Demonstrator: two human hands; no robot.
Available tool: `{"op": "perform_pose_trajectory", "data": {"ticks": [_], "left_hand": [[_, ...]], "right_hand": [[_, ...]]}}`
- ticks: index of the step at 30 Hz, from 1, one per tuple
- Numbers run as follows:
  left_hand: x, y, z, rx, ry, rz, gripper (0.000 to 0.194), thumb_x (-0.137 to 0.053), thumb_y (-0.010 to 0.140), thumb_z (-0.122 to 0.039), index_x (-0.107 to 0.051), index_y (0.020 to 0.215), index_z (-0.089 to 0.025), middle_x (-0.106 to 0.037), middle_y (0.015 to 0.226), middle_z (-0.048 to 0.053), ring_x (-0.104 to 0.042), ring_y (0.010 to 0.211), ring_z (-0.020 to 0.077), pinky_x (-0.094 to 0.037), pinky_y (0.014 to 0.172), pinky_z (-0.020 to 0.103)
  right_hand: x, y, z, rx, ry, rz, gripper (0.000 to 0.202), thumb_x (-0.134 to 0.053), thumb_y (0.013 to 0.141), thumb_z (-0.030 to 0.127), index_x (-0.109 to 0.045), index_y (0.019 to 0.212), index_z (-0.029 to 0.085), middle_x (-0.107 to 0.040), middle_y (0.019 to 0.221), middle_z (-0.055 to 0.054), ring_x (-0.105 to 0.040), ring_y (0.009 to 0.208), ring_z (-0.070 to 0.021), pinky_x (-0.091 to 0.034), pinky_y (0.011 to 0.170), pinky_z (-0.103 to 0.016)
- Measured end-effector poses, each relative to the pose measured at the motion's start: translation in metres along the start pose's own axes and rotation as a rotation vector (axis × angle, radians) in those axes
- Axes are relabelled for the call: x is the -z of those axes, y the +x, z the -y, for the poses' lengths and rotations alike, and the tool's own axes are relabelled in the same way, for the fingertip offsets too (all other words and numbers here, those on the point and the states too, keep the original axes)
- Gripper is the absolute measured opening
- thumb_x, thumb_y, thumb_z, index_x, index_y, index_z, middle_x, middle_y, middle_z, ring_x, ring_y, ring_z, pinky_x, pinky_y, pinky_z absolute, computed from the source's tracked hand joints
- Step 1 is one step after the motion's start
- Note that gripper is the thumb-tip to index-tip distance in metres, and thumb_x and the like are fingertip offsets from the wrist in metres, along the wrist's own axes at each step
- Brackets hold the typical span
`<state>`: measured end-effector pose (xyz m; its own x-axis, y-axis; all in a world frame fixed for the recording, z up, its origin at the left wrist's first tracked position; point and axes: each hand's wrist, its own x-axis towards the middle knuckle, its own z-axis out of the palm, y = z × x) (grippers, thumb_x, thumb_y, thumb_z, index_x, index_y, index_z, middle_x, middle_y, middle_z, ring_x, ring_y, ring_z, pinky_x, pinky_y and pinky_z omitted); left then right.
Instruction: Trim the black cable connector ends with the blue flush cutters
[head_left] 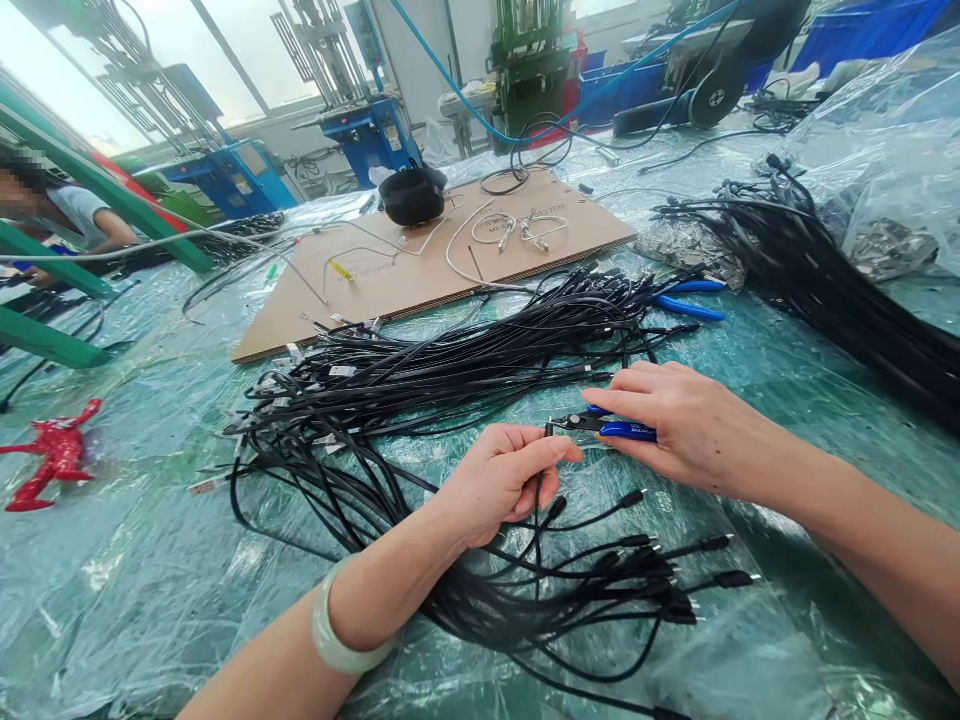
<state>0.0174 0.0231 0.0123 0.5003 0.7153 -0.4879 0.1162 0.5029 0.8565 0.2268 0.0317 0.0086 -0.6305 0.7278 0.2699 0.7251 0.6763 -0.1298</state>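
Pinched in the L grip (pixel 504 478), one black cable (pixel 549 431) meets the cutters (pixel 628 431), 1 pr., blue handles & dark metal head, held in the R grip (pixel 679 425). The cable is slim, w/ a thicker black end and a small bright tip; that end stands just above the L grip's thumb, pointing up, long axis near vert., the rest dropping below the grip. The cutters lie approx. horiz., btwn the grips, nose pointing L at the tip; whether the blades touch it can't be told. Three masses of black cables, strands too tangled to tally: a loose group (pixel 495 610) under & beside the L grip, a long pile (pixel 480 350) just beyond both grips, a thick bundle (pixel 832 270) well R of the R grip. Also: 1 blue-handled tool (pixel 688 308) beyond the R grip, 1 red claw-shaped pc. (pixel 54 460) far L of the L grip, 1 black bowl-like item (pixel 412 197) past the pile on cardboard (pixel 427 280), all on a film-covered bench (pixel 150 580).
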Motion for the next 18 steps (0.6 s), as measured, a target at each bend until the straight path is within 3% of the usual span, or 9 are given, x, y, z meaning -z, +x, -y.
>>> {"op": "perform_pose_trajectory", "data": {"ticks": [18], "left_hand": [[0.0007,-0.0005,-0.0011,0.007,-0.001,0.008,0.027,-0.056,0.082,-0.035,-0.064,0.080,-0.010,-0.047,0.043,-0.005,-0.022,0.030,0.0006,-0.010,0.031,0.015]], "right_hand": [[0.0005,0.0015,0.0005,0.031,-0.028,0.001,0.021,-0.059,0.082,0.024,-0.063,0.100,0.013,-0.061,0.078,-0.007,-0.055,0.071,-0.0222,-0.043,0.063,-0.034]]}}
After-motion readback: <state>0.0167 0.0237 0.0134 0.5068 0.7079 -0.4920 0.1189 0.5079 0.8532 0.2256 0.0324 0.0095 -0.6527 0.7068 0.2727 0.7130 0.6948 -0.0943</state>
